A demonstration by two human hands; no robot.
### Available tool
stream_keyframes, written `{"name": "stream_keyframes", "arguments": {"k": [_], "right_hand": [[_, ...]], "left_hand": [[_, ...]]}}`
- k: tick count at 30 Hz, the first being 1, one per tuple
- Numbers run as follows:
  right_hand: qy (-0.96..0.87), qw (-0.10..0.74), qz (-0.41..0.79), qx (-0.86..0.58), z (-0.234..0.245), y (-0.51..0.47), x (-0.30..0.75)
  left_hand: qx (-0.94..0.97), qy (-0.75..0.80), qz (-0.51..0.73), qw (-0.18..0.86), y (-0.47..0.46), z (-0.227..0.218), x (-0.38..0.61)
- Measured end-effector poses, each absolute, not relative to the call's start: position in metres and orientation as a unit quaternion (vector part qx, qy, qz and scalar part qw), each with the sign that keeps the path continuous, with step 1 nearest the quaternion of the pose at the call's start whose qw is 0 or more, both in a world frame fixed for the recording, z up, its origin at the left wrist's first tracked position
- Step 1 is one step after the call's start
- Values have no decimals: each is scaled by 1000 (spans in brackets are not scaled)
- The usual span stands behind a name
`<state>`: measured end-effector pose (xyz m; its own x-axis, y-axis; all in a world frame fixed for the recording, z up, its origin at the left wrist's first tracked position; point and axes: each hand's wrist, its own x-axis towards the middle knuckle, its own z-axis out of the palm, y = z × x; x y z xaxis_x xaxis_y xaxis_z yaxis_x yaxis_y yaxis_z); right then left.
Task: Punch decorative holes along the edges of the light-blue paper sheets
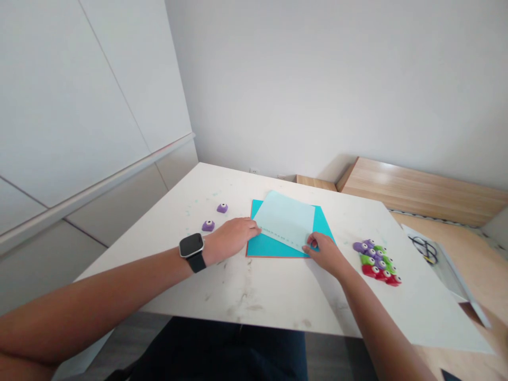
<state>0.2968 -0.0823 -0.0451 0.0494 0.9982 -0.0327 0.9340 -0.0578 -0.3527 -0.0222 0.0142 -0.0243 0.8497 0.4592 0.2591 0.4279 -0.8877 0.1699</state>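
Observation:
A pale blue sheet of paper [283, 217] lies at an angle over a turquoise sheet [270, 247] with a thin orange edge. Small darker marks, perhaps punched holes, run along the pale sheet's near edge. My left hand [234, 237], wearing a black watch [191, 245], grips this sheet at its left near corner. At the right near corner, my right hand [323, 251] has thumb and forefinger pinched on the same sheet. Two small purple pieces shaped like one-eyed creatures, possibly craft punches, sit left of the sheets: one farther back [222, 208], the other nearer [208, 226].
On the right of the white table [222, 296] stands a tight cluster of similar purple, green and red one-eyed pieces [379, 262]. Beyond the table's right edge are a black cable [424, 248] and a wooden surface [420, 225]. Walls close off the left and back.

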Motion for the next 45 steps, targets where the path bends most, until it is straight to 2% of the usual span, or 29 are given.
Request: {"name": "stream_keyframes", "arguments": {"k": [8, 14, 19, 22, 25, 30, 33, 36, 40, 43, 45], "right_hand": [[-696, 113, 107, -701, -37, -96, 291], [-735, 166, 29, -657, -37, -115, 274], [-757, 216, 74, -612, -36, -118, 285], [-742, 258, 98, -611, -24, -112, 298], [-700, 303, 98, -639, 4, -104, 307], [-651, 356, 122, -660, 67, -97, 311], [-644, 390, 136, -644, 111, -91, 309], [-662, 384, 162, -623, 156, -80, 300], [-733, 294, 190, -583, 186, -45, 275], [-773, 245, 223, -540, 164, -10, 256], [-767, 246, 254, -535, 137, 13, 249]], "left_hand": [[961, 234, 140, 40, 21, -14, -33], [969, 202, 145, 9, 30, -4, -4], [977, 156, 146, -8, 37, -16, 10], [969, 187, 161, -2, 35, -13, 12], [944, 244, 205, 89, 28, 2, 13], [864, 265, 240, 356, 1, 35, 14], [790, 240, 230, 515, -19, 53, 15], [724, 204, 196, 629, -38, 69, 16], [683, 197, 175, 681, -42, 80, 23], [685, 237, 248, 643, -25, 71, 34], [691, 274, 292, 602, -8, 57, 39]]}}
